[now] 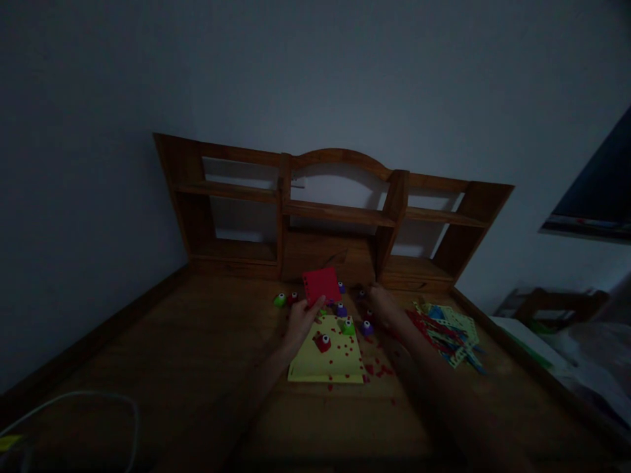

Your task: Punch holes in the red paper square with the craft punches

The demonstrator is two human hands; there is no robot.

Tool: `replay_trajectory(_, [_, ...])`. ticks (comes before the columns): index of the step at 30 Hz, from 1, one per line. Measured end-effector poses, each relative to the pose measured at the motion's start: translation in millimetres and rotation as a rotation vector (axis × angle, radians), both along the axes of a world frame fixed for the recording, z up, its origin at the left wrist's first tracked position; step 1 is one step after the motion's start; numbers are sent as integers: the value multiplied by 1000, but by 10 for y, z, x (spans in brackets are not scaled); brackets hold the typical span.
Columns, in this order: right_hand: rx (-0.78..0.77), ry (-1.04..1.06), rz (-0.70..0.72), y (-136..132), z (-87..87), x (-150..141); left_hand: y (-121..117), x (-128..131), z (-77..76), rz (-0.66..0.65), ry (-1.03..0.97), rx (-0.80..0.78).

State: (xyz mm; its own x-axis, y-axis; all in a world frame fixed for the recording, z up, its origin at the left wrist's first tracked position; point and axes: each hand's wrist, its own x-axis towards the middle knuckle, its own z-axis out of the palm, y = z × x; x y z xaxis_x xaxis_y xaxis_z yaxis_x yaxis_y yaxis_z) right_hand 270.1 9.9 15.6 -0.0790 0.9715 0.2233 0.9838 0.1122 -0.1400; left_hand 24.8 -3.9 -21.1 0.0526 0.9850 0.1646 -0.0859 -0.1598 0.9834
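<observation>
My left hand pinches the lower edge of a red sheet of paper, which has small holes along its left edge. Below it lies yellow paper strewn with red punched bits. On this paper sit a red one-eyed craft punch and a green one. Purple punches stand close by, and another green punch is at the left. My right hand reaches to the back of the desk, beside a dark punch. Dim light hides whether its fingers hold anything.
A heap of red, yellow and blue punched paper strips lies to the right. Red scraps are scattered on the wooden desk. Behind rises a wooden shelf unit. A white cable loops at the lower left.
</observation>
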Motion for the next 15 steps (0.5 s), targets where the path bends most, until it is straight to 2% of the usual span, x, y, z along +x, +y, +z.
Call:
replay_trajectory(5, [29, 108, -12, 47, -47, -3, 26, -14, -25, 20, 5, 22])
replay_trajectory(10, [108, 270, -21, -41, -48, 39, 1, -7, -9, 20, 17, 27])
replay_trajectory(11, [140, 344, -19, -77, -36, 43, -14, 3, 8, 20, 11, 26])
replay_trajectory(13, [236, 742, 17, -172, -13, 29, -55, 36, 49, 14, -13, 19])
replay_trajectory(15, [169, 1093, 84, -295, -7, -27, -100, 76, 82, -13, -36, 5])
